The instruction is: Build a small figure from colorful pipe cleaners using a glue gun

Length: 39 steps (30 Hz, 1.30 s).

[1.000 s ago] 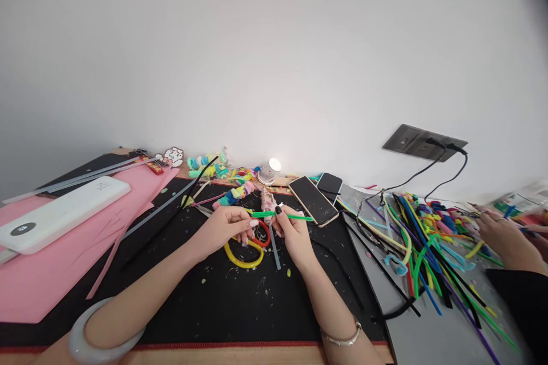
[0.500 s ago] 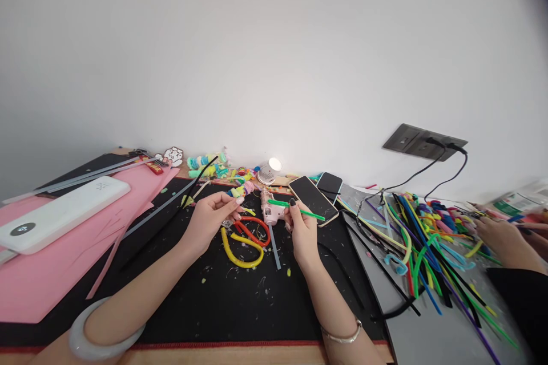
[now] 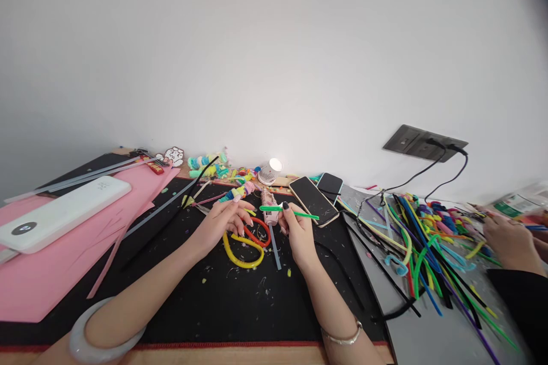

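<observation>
My right hand point(image 3: 296, 234) pinches a green pipe cleaner point(image 3: 309, 216) between thumb and fingers; its left end looks doubled over. Beneath it lies a pale pink glue gun point(image 3: 270, 217), with a translucent glue stick point(image 3: 275, 251) sticking out toward me. My left hand point(image 3: 226, 221) hovers left of the glue gun, fingers stretched and apart. Near its fingertips shows a small yellow piece point(image 3: 250, 213); whether the hand touches it I cannot tell. Below that hand lie scissors with a yellow and red handle point(image 3: 244, 265), partly covered. A multicoloured pipe-cleaner coil point(image 3: 236, 191) lies just beyond the left fingers.
Pink sheets point(image 3: 55, 279) and a white device point(image 3: 68, 211) lie at left. A paper cup point(image 3: 270, 171) and two phones point(image 3: 314, 199) are by the wall. Loose pipe cleaners point(image 3: 428, 256) cover the grey board at right, near another person's hand point(image 3: 511, 242). Cords run from a wall socket point(image 3: 423, 142).
The fingers of my left hand have opened from a pinch and spread. My right hand has moved slightly left and down with the green pipe cleaner, which now lies more level.
</observation>
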Available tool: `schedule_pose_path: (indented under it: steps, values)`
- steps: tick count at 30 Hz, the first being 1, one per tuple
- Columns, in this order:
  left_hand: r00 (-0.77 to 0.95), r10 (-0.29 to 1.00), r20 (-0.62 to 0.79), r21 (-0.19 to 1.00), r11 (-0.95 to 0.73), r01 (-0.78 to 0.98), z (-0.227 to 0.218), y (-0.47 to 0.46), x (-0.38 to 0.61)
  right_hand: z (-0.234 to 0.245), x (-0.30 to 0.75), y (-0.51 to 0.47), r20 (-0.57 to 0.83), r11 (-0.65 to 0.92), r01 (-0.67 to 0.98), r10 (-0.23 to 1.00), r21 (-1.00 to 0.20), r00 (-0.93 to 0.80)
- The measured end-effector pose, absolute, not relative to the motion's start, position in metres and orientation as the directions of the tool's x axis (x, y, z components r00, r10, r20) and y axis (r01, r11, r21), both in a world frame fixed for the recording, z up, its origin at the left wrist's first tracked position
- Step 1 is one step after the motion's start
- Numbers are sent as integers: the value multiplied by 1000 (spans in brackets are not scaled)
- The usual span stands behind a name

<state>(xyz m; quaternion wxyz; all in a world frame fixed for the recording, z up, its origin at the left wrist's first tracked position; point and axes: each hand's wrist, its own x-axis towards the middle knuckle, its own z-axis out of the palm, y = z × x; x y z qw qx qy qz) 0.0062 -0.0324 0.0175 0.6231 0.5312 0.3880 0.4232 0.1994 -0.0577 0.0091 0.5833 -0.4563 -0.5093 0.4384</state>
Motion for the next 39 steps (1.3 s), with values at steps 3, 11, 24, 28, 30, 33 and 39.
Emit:
schedule_pose_path:
  steps: [3, 11, 24, 28, 30, 33, 39]
  values:
    - [352, 935, -49, 986, 100, -131, 15, -31, 5, 10, 199, -58, 199, 203, -39, 975, -978, 96]
    - [299, 954, -31, 1000, 31, 3, 16, -32, 7, 9, 200, -58, 206, 211, -46, 975, -976, 88]
    - [258, 964, 68, 998, -61, -35, 16, -30, 6, 6, 199, -57, 225, 226, -26, 974, -974, 31]
    - [292, 953, 85, 994, -102, 43, 12, -30, 5, 8, 198, -58, 230, 231, -16, 973, -973, 22]
    - [284, 953, 101, 990, -126, 70, 10, -30, 4, 9, 198, -58, 237, 237, -18, 971, -971, 1]
    - [283, 951, 127, 976, -171, 136, 10, -30, 4, 11, 198, -59, 240, 240, -3, 970, -971, -40]
    - [356, 907, 224, 915, -322, 242, 11, -30, 4, 12, 198, -64, 238, 255, 124, 962, -959, -135]
